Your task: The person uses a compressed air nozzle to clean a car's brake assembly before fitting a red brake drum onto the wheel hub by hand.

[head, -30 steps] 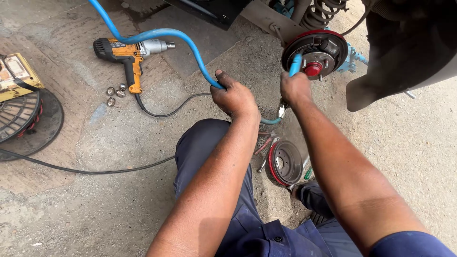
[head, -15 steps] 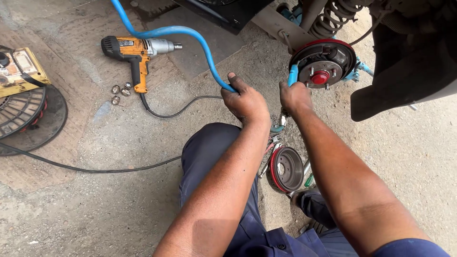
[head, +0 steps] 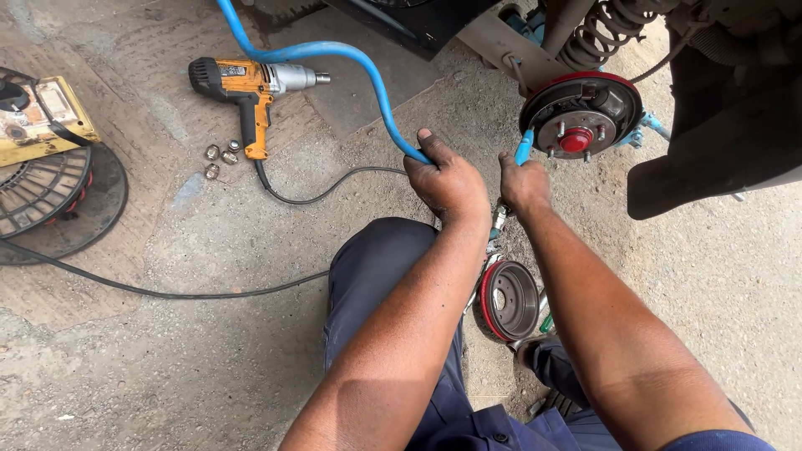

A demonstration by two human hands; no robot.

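My left hand [head: 447, 177] is closed around a blue air hose [head: 334, 52] that runs off to the upper left. My right hand [head: 525, 179] grips the hose's blue nozzle end [head: 524, 147], which points up at a car's brake assembly [head: 581, 113] with a red hub and several studs. A removed brake drum [head: 506, 301] with a red rim lies on the ground between my knees.
A yellow and black impact wrench [head: 251, 83] lies on the concrete at upper left, with several lug nuts [head: 219, 157] beside it. Its black cable [head: 167, 292] snakes across the floor. A cable reel and yellow box [head: 42, 159] sit at the left edge. The car's fender [head: 718, 150] overhangs at right.
Both hands have shifted slightly right and down in view, staying on the hose and nozzle. The nozzle is still near the brake assembly's left edge.
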